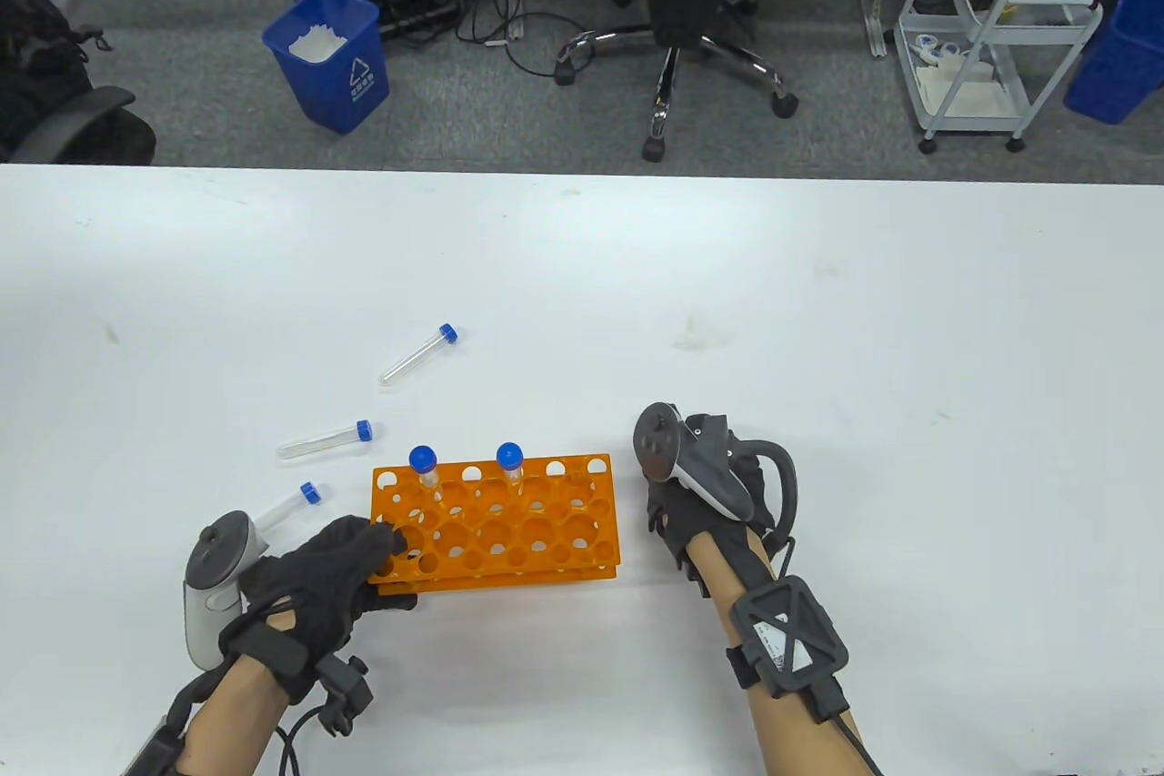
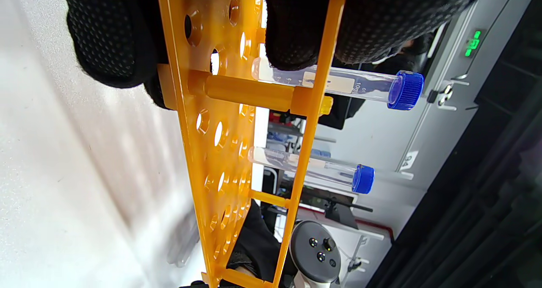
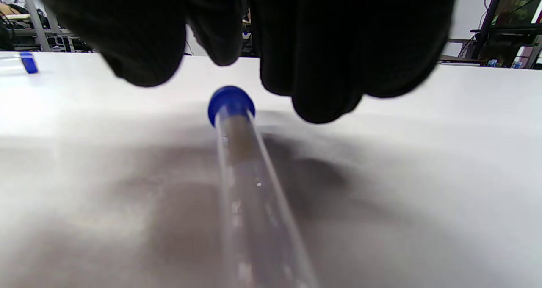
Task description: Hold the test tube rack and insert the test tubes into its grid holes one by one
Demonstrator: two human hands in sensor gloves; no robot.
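Observation:
The orange test tube rack (image 1: 509, 530) stands on the white table near the front edge. Two blue-capped tubes (image 1: 424, 468) (image 1: 510, 463) stand in its back row; they also show in the left wrist view (image 2: 338, 82) (image 2: 322, 171). My left hand (image 1: 382, 553) grips the rack's left end, with fingers (image 2: 292, 34) over its top plate. My right hand (image 1: 696, 489) hovers just right of the rack. In the right wrist view its fingers (image 3: 322, 93) hang just above the cap end of a tube (image 3: 245, 173) lying on the table, apart from it. That tube is hidden in the table view.
Three loose blue-capped tubes lie on the table left of and behind the rack (image 1: 418, 354) (image 1: 326, 440) (image 1: 289, 508). The table's far edge (image 1: 582, 173) borders an office floor with a chair, bins and a cart.

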